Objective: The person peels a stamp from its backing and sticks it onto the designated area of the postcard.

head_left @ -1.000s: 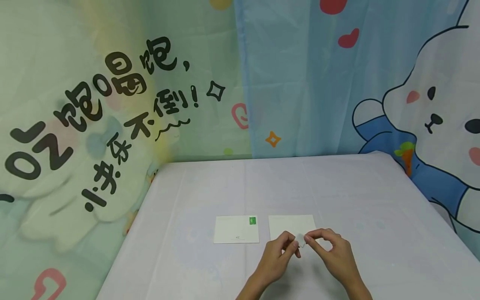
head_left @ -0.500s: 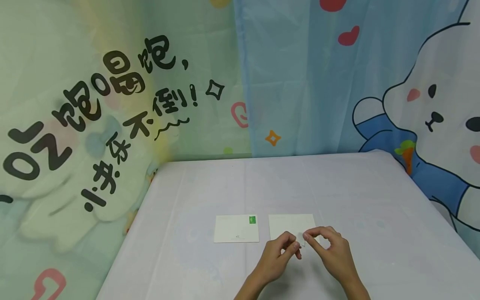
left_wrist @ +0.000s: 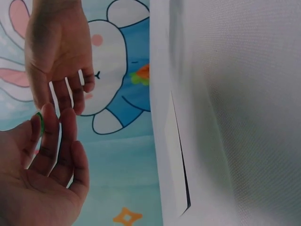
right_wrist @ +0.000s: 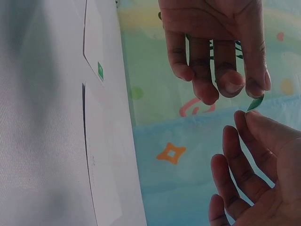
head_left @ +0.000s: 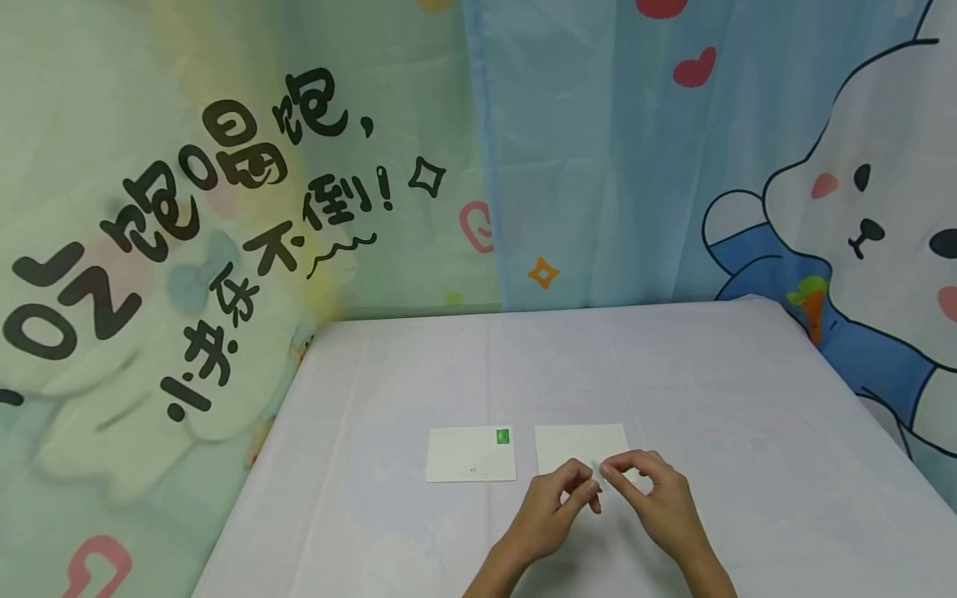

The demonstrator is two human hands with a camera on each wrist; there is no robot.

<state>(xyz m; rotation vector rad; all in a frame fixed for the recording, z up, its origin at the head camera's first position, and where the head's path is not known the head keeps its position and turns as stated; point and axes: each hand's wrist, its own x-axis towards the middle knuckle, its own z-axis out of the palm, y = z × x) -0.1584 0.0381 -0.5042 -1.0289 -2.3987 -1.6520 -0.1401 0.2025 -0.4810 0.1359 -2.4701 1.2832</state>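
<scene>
Both hands meet above the table, holding a small green stamp [right_wrist: 255, 103] between them. My left hand [head_left: 547, 508] pinches one edge with thumb and index finger. The thumb and index finger of my right hand [head_left: 656, 500] grip the other edge. The stamp looks bent in the right wrist view, and only a thin green edge shows in the left wrist view. Just beyond the hands lies a white card [head_left: 577, 442], its near part covered by them in the head view. Left of it is another white card [head_left: 467, 457] with a green stamp at its upper right corner.
A white cloth covers the table [head_left: 404, 365] under the cards. Behind it hang printed curtains [head_left: 568, 166] with a cartoon rabbit, hearts and lettering.
The right fingertips have shifted slightly left, closer to the left ones. The stamp's pale face, plain to see a second ago, is now mostly hidden in the head view. The cards stay put.
</scene>
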